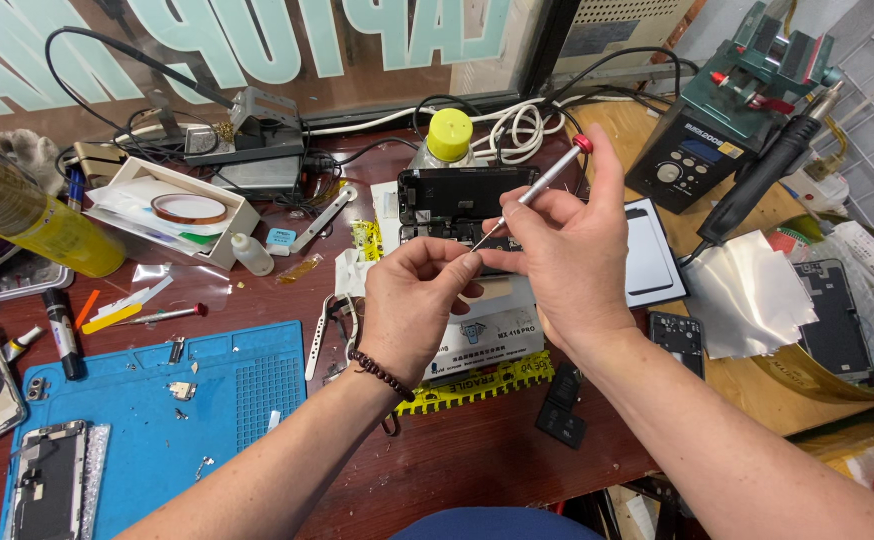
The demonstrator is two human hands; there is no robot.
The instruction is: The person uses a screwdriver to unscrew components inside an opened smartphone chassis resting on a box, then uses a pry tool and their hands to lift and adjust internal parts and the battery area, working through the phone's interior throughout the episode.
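Note:
My right hand (567, 255) grips a slim silver screwdriver (542, 185) with a red cap, held slanted, tip pointing down-left. My left hand (412, 305), with a dark bead bracelet at the wrist, pinches its fingertips at the screwdriver's tip; whatever is between them is too small to see. Both hands hover above an opened black phone (457, 195) lying on a white box (492, 335) in the middle of the bench.
A blue work mat (207, 400) at the lower left holds small parts and an opened phone (49, 490). A yellow-capped bottle (449, 135) stands behind the phone. A soldering station (697, 150) and black handpiece (762, 180) sit at the right. A yellow spray can (27, 215) lies at the left.

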